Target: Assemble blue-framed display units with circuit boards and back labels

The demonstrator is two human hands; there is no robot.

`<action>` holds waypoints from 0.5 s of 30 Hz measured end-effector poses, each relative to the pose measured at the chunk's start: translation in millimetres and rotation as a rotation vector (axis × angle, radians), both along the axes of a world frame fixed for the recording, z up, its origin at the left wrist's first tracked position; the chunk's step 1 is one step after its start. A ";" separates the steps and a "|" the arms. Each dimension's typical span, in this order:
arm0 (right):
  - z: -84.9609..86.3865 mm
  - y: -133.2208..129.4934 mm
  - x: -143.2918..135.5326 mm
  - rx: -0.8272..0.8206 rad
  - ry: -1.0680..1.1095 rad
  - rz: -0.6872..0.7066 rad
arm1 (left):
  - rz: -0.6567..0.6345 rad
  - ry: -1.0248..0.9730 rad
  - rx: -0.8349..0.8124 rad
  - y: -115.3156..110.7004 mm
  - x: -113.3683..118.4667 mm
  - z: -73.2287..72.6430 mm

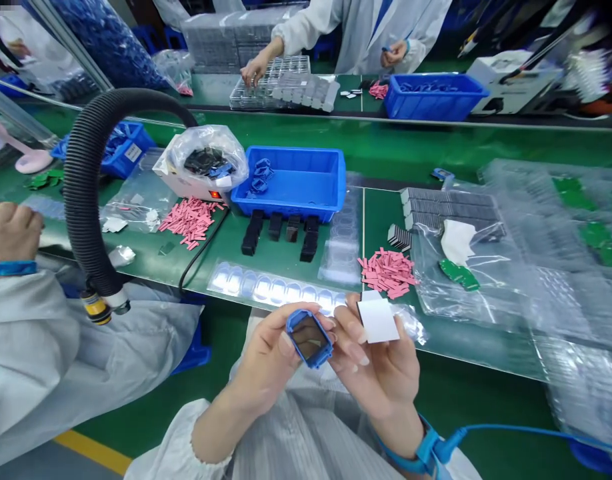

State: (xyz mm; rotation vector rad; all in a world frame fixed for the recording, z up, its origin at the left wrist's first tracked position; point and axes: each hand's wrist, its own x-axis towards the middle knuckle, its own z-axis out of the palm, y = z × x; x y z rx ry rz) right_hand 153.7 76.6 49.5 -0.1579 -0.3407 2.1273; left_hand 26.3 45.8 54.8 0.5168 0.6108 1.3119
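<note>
Head view: left hand (267,352) pinched a square blue plastic case (309,339); beside it, right hand (386,370) (half-curled) held a white square card (380,321).

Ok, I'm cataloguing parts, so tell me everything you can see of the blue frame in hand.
The blue frame looks like plastic, roughly rectangular with angled corners and small tabs along its edge. A dark, glossy panel fills its opening. It is tilted in the left hand, just in front of the green workbench. The right hand is close by; whether it touches is unclear.
</note>
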 end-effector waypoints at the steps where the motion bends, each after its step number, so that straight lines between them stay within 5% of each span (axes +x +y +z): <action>1: 0.1 0.9 0.5 -0.003 0.009 0.000 | 0.000 0.007 0.003 1.0 0.3 0.6; 7: -0.4 4.1 6.5 -0.012 -0.011 -0.018 | -0.009 0.040 -0.003 5.8 6.3 7.4; 15: 7.0 -0.6 25.8 -0.010 -0.314 -0.240 | -0.004 0.022 0.008 5.6 10.5 4.8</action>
